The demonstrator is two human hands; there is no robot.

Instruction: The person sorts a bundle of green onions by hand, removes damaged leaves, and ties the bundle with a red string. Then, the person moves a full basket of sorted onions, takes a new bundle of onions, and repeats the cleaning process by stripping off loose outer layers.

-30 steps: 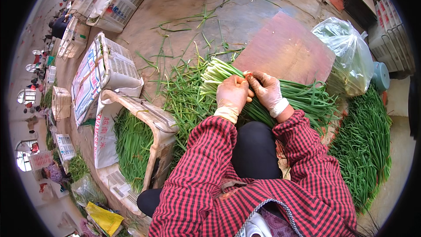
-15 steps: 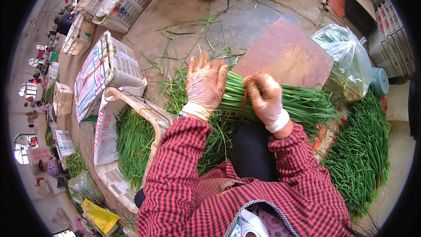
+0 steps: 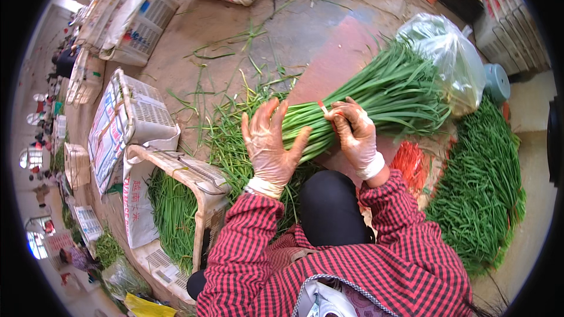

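Note:
A thick bunch of green chives [image 3: 376, 97] lies across in front of me, its pale stem ends toward the left and its leaves fanning out to the right over a reddish board [image 3: 343, 44]. My left hand [image 3: 270, 144], in a thin stained glove, rests at the stem ends with fingers stretched and thumb apart. A red tie [image 3: 322, 107] goes around the bunch near its stems. My right hand [image 3: 355, 135], also gloved, pinches this tie between thumb and fingers. Several loose red ties [image 3: 409, 163] lie beside my right forearm.
A big pile of chives [image 3: 476, 199] lies at the right. At the left, a broken-edged white crate [image 3: 205, 179] holds more chives [image 3: 173, 205]. Loose leaves [image 3: 235, 135] litter the floor. A clear plastic bag [image 3: 443, 53] and stacked crates [image 3: 508, 20] stand far right.
The bunch has turned, its leaf end swinging farther away over the board. My left fingers have spread along the stem ends. My right hand has moved slightly left and now pinches the red tie.

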